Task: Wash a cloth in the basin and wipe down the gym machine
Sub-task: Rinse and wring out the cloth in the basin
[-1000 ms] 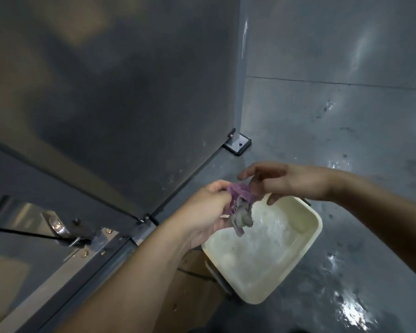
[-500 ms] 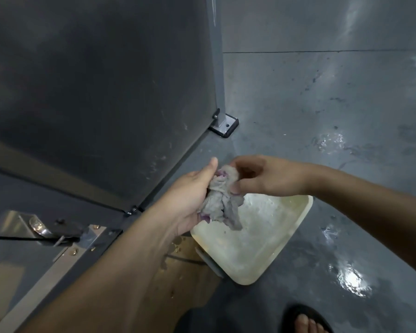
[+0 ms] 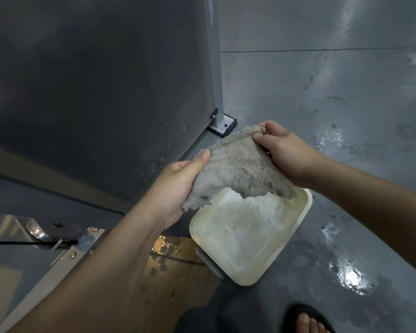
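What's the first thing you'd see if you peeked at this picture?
The fuzzy grey cloth in the middle, stretched between the left hand and the right hand. Just below it sits a cream basin of foamy water on the wet grey floor. A sandalled foot peeks in at the bottom right.

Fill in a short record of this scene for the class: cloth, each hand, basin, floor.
cloth: grey cloth, spread open between both hands above the basin
left hand: left hand grips the cloth's lower left edge
right hand: right hand pinches the cloth's upper corner
basin: cream basin on the floor, holding foamy water
floor: grey floor with wet patches
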Tool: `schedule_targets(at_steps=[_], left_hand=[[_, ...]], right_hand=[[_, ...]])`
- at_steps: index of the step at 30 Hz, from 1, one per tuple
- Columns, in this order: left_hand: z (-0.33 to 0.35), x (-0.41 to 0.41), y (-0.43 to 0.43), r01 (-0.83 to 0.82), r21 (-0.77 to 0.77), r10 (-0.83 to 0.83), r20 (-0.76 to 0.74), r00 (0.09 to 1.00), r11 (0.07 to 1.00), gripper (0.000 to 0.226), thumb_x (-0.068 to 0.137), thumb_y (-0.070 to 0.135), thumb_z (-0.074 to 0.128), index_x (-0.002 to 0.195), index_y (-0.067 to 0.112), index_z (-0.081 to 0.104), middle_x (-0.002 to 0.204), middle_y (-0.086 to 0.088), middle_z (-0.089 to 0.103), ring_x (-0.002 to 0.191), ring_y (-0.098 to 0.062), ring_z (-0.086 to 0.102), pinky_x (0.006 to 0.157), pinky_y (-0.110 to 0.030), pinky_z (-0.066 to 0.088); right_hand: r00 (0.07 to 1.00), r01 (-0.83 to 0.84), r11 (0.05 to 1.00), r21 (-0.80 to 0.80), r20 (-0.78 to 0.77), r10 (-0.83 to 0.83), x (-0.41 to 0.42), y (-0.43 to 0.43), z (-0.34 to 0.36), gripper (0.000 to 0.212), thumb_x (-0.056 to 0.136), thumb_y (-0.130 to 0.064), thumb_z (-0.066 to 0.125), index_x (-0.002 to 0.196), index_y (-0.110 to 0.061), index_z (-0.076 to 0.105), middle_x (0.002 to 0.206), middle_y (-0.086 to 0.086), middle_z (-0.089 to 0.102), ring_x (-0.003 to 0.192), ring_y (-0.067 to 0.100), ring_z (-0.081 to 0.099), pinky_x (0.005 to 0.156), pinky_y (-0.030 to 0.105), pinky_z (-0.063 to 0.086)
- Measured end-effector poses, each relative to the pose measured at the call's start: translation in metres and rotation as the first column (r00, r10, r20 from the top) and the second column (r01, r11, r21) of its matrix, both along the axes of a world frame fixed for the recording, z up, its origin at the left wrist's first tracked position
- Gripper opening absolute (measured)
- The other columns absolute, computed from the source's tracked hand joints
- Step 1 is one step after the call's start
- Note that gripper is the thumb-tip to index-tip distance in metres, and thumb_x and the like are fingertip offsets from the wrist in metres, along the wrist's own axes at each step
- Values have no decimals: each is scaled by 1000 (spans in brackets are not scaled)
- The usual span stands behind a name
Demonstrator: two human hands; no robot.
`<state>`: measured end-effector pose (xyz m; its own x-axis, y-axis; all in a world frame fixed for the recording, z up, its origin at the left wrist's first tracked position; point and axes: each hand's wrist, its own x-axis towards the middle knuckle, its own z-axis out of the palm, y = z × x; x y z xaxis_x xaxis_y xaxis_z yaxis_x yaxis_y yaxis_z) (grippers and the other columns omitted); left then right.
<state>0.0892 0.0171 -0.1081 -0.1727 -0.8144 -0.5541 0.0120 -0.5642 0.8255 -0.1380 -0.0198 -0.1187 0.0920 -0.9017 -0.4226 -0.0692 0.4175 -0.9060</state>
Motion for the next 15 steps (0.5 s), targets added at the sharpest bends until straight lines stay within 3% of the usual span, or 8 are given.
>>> schedule_targets(at_steps=[2, 4, 6, 8, 9, 11, 13, 15], left_hand=[[-1, -1, 1, -14, 0, 14, 43, 999, 1000, 54, 94, 48, 64, 102, -5, 75, 102, -27, 74, 95, -39, 73, 93, -48, 57], [-2, -2, 2, -40, 56, 36, 74, 997, 998, 48, 102, 46, 56, 101, 2, 75, 101, -23, 76, 90, -35, 74, 86, -50, 58], [-1, -1, 1, -85, 178, 88, -6, 996, 980, 44, 106, 47, 46, 117, 12, 70, 114, -16, 75, 103, -32, 74, 93, -54, 55], [3, 2, -1, -126, 229, 160, -136, 978, 965, 47, 108, 47, 36, 121, 15, 68, 121, -13, 74, 108, -30, 73, 99, -53, 52], [7, 5, -2, -154, 231, 202, -198, 959, 961, 49, 108, 46, 34, 120, 12, 68, 122, -14, 73, 109, -30, 73, 97, -49, 53], [13, 9, -3, -197, 222, 253, -262, 931, 955, 53, 108, 46, 35, 121, 6, 67, 125, -15, 72, 110, -30, 72, 92, -45, 55], [16, 13, -2, -223, 201, 271, -257, 928, 954, 57, 107, 50, 37, 125, 4, 66, 126, -17, 71, 112, -31, 71, 93, -46, 56], [19, 18, 1, -203, 192, 250, -272, 929, 960, 60, 104, 54, 40, 125, 3, 64, 126, -19, 69, 116, -33, 68, 102, -51, 52]], right_hand=[[950, -66, 984, -164, -311, 12, 1, -2, -6, 6, 106, -26, 51, 106, -22, 55, 76, -3, 57, 55, 5, 52, 56, 26, 43], [885, -106, 933, -344, -460, -69, 3, 0, -1, 1, 102, -23, 56, 103, -24, 56, 79, -2, 61, 65, 9, 54, 63, 30, 42], [941, -263, 882, -392, -308, 144, 2, 7, 8, 15, 97, -6, 59, 103, -20, 62, 92, 8, 65, 72, 22, 60, 64, 35, 49], [849, -523, 805, -281, -89, 521, 1, 17, 20, 36, 93, 5, 55, 117, -19, 67, 97, 20, 68, 66, 36, 63, 54, 37, 51], [797, -598, 770, -224, -59, 601, -1, 17, 23, 45, 91, 5, 52, 122, -24, 68, 95, 20, 71, 65, 37, 64, 53, 37, 52], [863, -506, 838, -204, -120, 491, -1, 14, 19, 45, 91, -3, 51, 120, -32, 70, 91, 12, 72, 65, 27, 64, 54, 36, 51], [917, -360, 896, -261, -276, 288, 1, 9, 12, 30, 97, -17, 59, 121, -34, 68, 98, -1, 67, 74, 15, 61, 66, 36, 51], [851, -459, 853, -249, -398, 342, 11, 10, 9, 33, 94, -47, 68, 126, -40, 62, 114, -11, 59, 92, 5, 62, 81, 26, 52]])
